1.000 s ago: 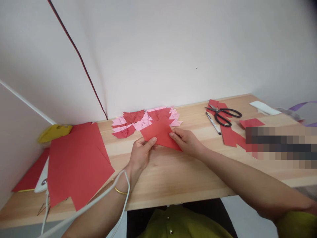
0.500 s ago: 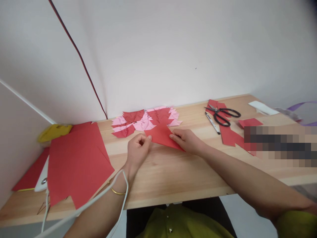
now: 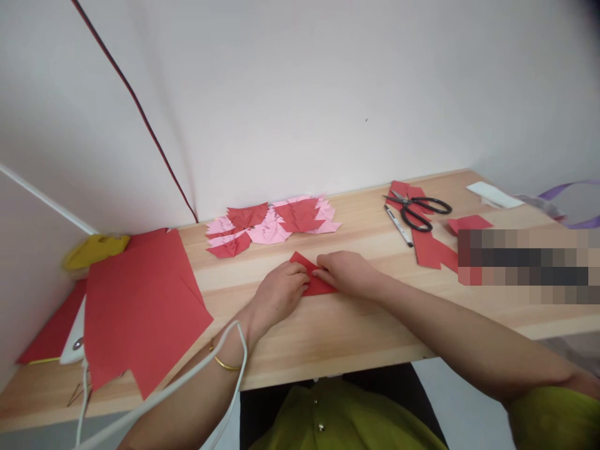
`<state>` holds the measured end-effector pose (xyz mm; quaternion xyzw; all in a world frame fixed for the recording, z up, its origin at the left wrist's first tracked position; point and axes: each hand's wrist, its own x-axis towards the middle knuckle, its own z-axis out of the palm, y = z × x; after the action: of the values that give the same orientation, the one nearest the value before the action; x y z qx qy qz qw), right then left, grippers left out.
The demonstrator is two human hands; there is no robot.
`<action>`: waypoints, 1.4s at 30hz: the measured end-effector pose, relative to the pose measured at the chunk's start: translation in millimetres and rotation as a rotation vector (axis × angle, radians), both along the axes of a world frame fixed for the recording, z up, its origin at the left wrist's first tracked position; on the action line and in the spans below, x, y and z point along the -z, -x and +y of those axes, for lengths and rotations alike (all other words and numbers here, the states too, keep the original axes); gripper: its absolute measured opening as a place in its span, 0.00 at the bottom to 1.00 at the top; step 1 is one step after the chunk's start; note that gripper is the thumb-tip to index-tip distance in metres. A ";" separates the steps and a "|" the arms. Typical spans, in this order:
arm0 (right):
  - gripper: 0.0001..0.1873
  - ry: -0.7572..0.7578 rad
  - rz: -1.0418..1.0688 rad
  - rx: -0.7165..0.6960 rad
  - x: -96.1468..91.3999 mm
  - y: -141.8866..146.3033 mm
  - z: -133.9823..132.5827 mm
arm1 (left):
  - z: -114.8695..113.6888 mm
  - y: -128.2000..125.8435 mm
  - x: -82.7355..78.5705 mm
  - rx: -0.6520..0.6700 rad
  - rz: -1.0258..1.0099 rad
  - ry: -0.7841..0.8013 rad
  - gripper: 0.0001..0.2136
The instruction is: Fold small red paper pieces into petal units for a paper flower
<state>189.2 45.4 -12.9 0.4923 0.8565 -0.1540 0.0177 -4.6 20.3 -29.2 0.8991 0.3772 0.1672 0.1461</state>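
Note:
A piece of red paper (image 3: 317,287), folded into a small triangular shape, lies on the wooden table in front of me. Pressing on its left part are the curled fingers of my left hand (image 3: 280,290). My right hand (image 3: 345,272) grips the paper's right part between thumb and fingers, which hide much of that side. Just beyond it, cut pink and red paper pieces (image 3: 269,232) with jagged edges lie by the wall.
Large red sheets (image 3: 140,306) and a yellow item (image 3: 96,252) lie at the left. Black-handled scissors (image 3: 412,209), a pen (image 3: 399,226) and red scraps (image 3: 431,250) are on the right. A white cable (image 3: 187,374) passes over my left forearm.
The red paper came down onto the table and is now folded smaller. My left hand moved right onto it, closer to my right hand. The view shifted slightly.

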 end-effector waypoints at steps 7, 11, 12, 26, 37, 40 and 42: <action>0.11 0.059 0.140 0.068 -0.4 -16.3 5.3 | -2.1 0.3 -5.9 -0.001 0.051 0.006 0.09; 0.07 0.145 0.243 0.075 -9.7 -28.8 7.6 | -1.8 0.2 -6.8 0.009 0.058 0.008 0.10; 0.07 0.157 0.244 0.084 -12.4 -32.7 8.8 | -1.5 0.3 -6.6 0.009 0.058 0.008 0.10; 0.12 0.364 0.013 0.021 -27.7 -41.5 5.2 | -1.0 -0.9 -7.6 0.012 0.058 0.027 0.10; 0.10 0.300 -0.020 -0.022 -26.8 -42.1 2.9 | -1.4 -0.7 -5.7 0.024 0.068 -0.009 0.15; 0.10 0.297 -0.030 -0.024 -28.2 -40.7 1.9 | -2.6 -0.6 -5.3 0.031 0.072 -0.036 0.15; 0.10 0.303 -0.042 -0.024 -29.5 -39.6 1.6 | -3.6 -0.7 -5.5 0.029 0.062 -0.047 0.14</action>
<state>228.8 47.0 16.7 0.4768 0.8288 -0.2708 0.1117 -3.8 16.7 -23.7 0.9124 0.3645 0.1460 0.1153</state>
